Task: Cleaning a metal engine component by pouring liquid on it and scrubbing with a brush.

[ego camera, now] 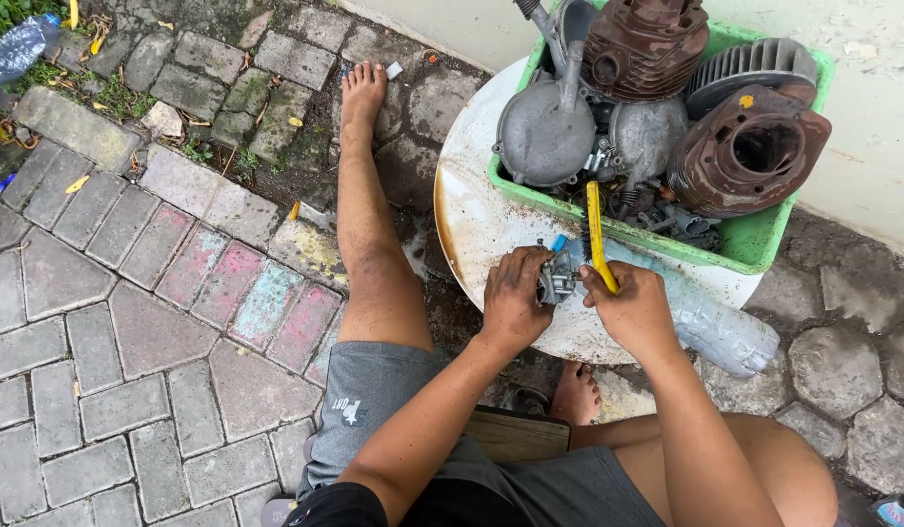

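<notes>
Grime covers both my hands at the lower centre of the frame. My left hand point(513, 298) is wrapped tight around a small grey metal engine part with a blue fitting point(557, 276), holding it just above the round, rust-stained white tray point(471, 210). My right hand point(635, 310) is closed on the handle of a yellow plastic brush point(596, 234), whose shaft rises toward the upper centre, its lower end right against the metal part. Behind the brush, at the upper right, a green plastic basin point(754, 239) sits on the tray, packed with dull grey metal engine covers point(547, 132) and rusty brown finned cylinders point(749, 151). A clear plastic bottle point(710, 322) lies on its side just right of my right hand. My bare left leg point(369, 224) stretches over the wet paving stones point(130, 322) toward the upper centre.
</notes>
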